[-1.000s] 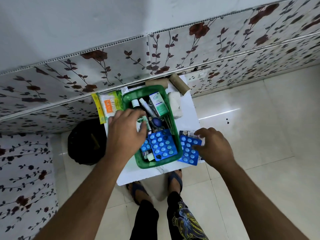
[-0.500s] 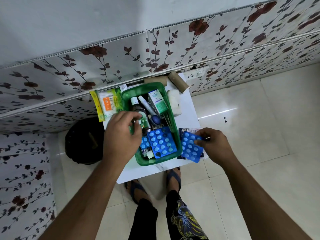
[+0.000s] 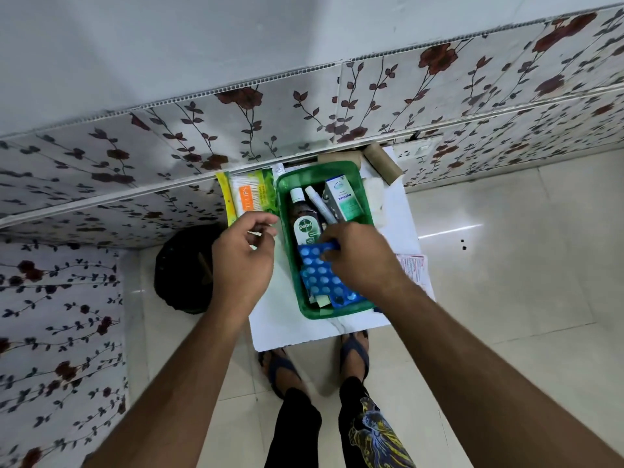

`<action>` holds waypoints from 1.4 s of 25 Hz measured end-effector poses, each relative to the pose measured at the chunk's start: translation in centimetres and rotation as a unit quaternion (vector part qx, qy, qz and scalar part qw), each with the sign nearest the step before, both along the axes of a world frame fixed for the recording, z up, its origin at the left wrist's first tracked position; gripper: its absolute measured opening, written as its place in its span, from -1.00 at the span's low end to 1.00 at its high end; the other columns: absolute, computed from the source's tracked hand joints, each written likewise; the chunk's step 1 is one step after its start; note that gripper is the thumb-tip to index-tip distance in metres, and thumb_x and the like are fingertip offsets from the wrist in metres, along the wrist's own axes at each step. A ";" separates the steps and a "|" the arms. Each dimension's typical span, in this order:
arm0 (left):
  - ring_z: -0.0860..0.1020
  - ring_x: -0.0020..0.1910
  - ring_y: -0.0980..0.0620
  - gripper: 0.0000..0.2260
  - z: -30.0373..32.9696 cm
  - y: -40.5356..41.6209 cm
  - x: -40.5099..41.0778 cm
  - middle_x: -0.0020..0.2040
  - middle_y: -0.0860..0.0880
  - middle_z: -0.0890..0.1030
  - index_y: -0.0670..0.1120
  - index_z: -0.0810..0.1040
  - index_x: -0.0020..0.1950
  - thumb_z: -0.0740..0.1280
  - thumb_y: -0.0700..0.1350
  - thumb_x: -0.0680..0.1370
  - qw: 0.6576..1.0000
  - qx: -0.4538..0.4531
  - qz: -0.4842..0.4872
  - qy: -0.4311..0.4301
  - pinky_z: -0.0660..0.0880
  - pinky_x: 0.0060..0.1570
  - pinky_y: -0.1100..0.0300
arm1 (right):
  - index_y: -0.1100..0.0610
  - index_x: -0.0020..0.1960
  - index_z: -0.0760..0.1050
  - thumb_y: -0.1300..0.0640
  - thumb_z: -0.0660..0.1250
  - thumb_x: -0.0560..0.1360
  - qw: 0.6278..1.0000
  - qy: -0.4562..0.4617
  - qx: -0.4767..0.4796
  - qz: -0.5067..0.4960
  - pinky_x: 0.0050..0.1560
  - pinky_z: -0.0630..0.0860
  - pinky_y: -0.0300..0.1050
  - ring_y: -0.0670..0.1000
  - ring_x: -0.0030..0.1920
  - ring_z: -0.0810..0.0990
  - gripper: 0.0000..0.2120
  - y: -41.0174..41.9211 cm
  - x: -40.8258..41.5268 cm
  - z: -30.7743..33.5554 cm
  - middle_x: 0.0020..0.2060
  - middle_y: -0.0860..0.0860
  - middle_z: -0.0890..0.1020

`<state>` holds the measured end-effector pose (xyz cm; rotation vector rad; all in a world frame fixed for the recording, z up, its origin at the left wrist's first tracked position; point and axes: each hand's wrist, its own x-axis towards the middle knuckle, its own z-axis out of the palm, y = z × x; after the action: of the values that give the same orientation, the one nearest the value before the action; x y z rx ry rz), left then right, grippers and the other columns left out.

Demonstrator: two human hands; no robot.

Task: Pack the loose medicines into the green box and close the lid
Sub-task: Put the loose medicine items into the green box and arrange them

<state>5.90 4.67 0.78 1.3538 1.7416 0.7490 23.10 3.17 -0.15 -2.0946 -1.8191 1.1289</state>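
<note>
While the green box (image 3: 286,211) is sitting open on the white tabletop (image 3: 280,329) at the centre of the frame, the right hand (image 3: 358,258) is reaching into it from the lower right, its fingers pinching the top edge of a blue blister pack (image 3: 315,265) and holding it over another blue blister strip (image 3: 344,295) lying in the near end of the box. The left hand (image 3: 241,261) is hovering just left of the box over the tabletop, fingers loosely curled with thumb and forefinger close together; whether anything is between them cannot be told. Inside the box, toward the far end, a Dettol bottle (image 3: 305,219) is lying beside a white tube (image 3: 319,204) and a white-and-green Optiflex carton (image 3: 344,201). A yellow-and-green cotton bud packet (image 3: 248,197) is lying against the wall just left of the box. Two cardboard rolls (image 3: 383,162) are resting behind the box at the tabletop's far edge, and a white gauze roll (image 3: 373,201) is lying just right of it. A printed leaflet (image 3: 415,271) is sticking out at the tabletop's right edge, behind the right wrist. A black bag (image 3: 182,268) is sitting on the floor at the left.
</note>
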 end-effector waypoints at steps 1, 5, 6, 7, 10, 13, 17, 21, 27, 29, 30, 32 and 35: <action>0.52 -0.29 0.18 -0.80 -0.4 -0.2 -0.6 -0.15 0.06 0.65 -0.01 0.64 -0.02 0.31 -0.29 0.55 1.000 -0.003 0.006 0.003 0.42 -0.22 0.46 | 0.07 0.12 0.64 0.17 0.38 0.47 0.999 -0.020 -0.003 0.026 -0.02 0.51 -0.09 0.17 0.03 0.63 -0.76 0.1 -0.7 -0.9 0.03 0.11 0.69; 0.53 -0.28 0.14 -0.76 -2.1 -1.0 -2.4 -0.14 -0.02 0.65 -0.01 0.63 -0.03 0.29 -0.33 0.53 0.999 -0.026 0.013 0.015 0.44 -0.26 0.43 | 0.06 0.13 0.62 0.13 0.38 0.48 0.994 -0.084 0.006 0.064 -0.05 0.54 -0.02 0.18 0.01 0.63 -0.78 0.1 -1.8 -2.8 0.12 0.12 0.57; 0.52 -0.29 0.17 -0.75 -2.4 -1.1 -2.6 -0.13 -0.02 0.65 0.00 0.63 -0.02 0.29 -0.33 0.53 0.999 -0.035 0.008 0.018 0.44 -0.27 0.41 | 0.04 0.14 0.61 0.11 0.37 0.48 0.991 -0.105 0.013 0.077 -0.10 0.52 -0.04 0.18 0.02 0.63 -0.76 -0.1 -1.8 -2.6 0.10 0.09 0.58; 0.52 -0.30 0.18 -0.75 -2.6 -1.2 -2.7 -0.13 -0.02 0.65 0.01 0.63 -0.02 0.29 -0.33 0.53 0.999 -0.042 0.005 0.020 0.44 -0.27 0.41 | 0.02 0.15 0.59 0.10 0.37 0.47 0.988 -0.121 0.022 0.091 -0.15 0.47 -0.06 0.16 0.02 0.63 -0.75 -0.4 -1.9 -2.4 0.08 0.06 0.59; 0.52 -0.30 0.19 -0.75 -2.5 -1.0 -3.0 -0.12 -0.02 0.65 0.01 0.63 -0.03 0.30 -0.32 0.54 0.999 -0.051 0.001 0.018 0.43 -0.30 0.44 | -0.05 0.13 0.59 0.08 0.36 0.46 0.990 -0.106 0.059 0.068 -0.16 0.49 -0.08 0.11 0.02 0.61 -0.75 -1.0 -0.9 -0.3 0.05 -0.01 0.63; 0.51 -0.32 0.20 -0.78 -1.9 0.2 -2.7 -0.11 -0.01 0.65 -0.01 0.63 -0.02 0.30 -0.31 0.55 0.999 -0.047 -0.002 0.016 0.42 -0.36 0.44 | -0.04 0.04 0.62 0.03 0.34 0.47 0.981 -0.015 0.123 -0.151 -0.16 0.57 -0.07 0.04 -0.13 0.65 -0.83 0.3 2.3 1.7 -0.12 -0.09 0.68; 0.51 -0.31 0.26 -0.82 -1.1 3.5 -1.1 -0.14 0.12 0.64 -0.01 0.63 -0.05 0.31 -0.27 0.55 1.000 -0.009 -0.023 0.017 0.40 -0.32 0.48 | 0.06 0.18 0.61 0.09 0.30 0.50 0.950 -0.056 0.113 -0.287 -0.05 0.54 -0.08 0.12 -0.01 0.66 -0.72 6.2 7.9 -1.5 -0.05 0.02 0.71; 0.52 -0.31 0.20 -0.82 -1.0 6.0 0.8 -0.15 0.14 0.64 -0.01 0.63 -0.04 0.32 -0.28 0.54 0.997 0.032 -0.061 0.031 0.45 -0.31 0.39 | 0.13 0.02 0.60 0.04 0.22 0.47 0.972 -0.129 0.033 -0.195 -0.17 0.52 -0.04 0.25 -0.10 0.60 -0.74 9.9 9.2 -6.3 -0.05 0.19 0.66; 0.53 -0.14 0.10 -0.82 1.3 11.3 7.8 -0.01 0.04 0.65 -0.08 0.65 0.12 0.35 -0.14 0.54 0.939 0.132 -0.276 0.157 0.41 -0.11 0.30 | 0.13 -0.32 0.44 -0.15 0.19 0.54 0.967 -0.067 0.044 -0.243 -0.41 0.29 -0.14 0.21 -0.31 0.51 -0.59 9.9 10.2 -6.5 -0.44 0.02 0.50; 0.58 -0.03 -0.03 -0.77 1.1 12.9 11.3 0.08 -0.05 0.66 -0.08 0.63 0.16 0.34 -0.07 0.53 0.890 0.103 -0.379 0.230 0.47 0.02 0.14 | 0.18 -0.23 0.54 -0.14 0.20 0.54 0.954 -0.033 0.071 -0.291 -0.37 0.41 -0.13 0.21 -0.23 0.57 -0.59 8.5 11.1 -5.6 -0.36 0.09 0.61; 0.58 0.01 -0.10 -0.77 0.9 13.3 13.2 0.07 -0.09 0.66 -0.08 0.63 0.13 0.34 -0.06 0.52 0.851 0.085 -0.430 0.291 0.48 0.10 0.05 | 0.22 -0.14 0.59 -0.15 0.20 0.55 0.943 -0.009 0.082 -0.324 -0.28 0.48 -0.10 0.22 -0.16 0.61 -0.55 7.8 11.6 -5.1 -0.25 0.14 0.67; 0.54 -0.09 -0.12 -0.94 0.5 13.2 16.3 -0.10 -0.08 0.61 -0.11 0.54 -0.14 0.32 -0.13 0.48 0.763 0.041 -0.501 0.407 0.37 0.22 -0.07 | 0.23 -0.07 0.62 -0.19 0.21 0.54 0.921 0.041 0.081 -0.380 -0.22 0.49 -0.14 0.18 -0.09 0.63 -0.52 6.2 12.3 -4.3 -0.15 0.14 0.70; 0.45 -0.18 -0.05 -0.79 -0.7 13.0 19.5 -0.20 -0.01 0.48 -0.05 0.30 -0.31 0.26 -0.23 0.47 0.680 -0.034 -0.540 0.494 0.25 0.31 -0.12 | 0.11 -0.19 0.60 -0.29 0.21 0.53 0.907 0.069 0.055 -0.412 -0.25 0.46 -0.16 0.04 -0.18 0.64 -0.51 4.5 13.3 -4.0 -0.30 -0.07 0.68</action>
<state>25.41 17.67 0.13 2.5518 1.1311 -0.8830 36.44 7.66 -4.19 -2.2599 -0.7361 0.8627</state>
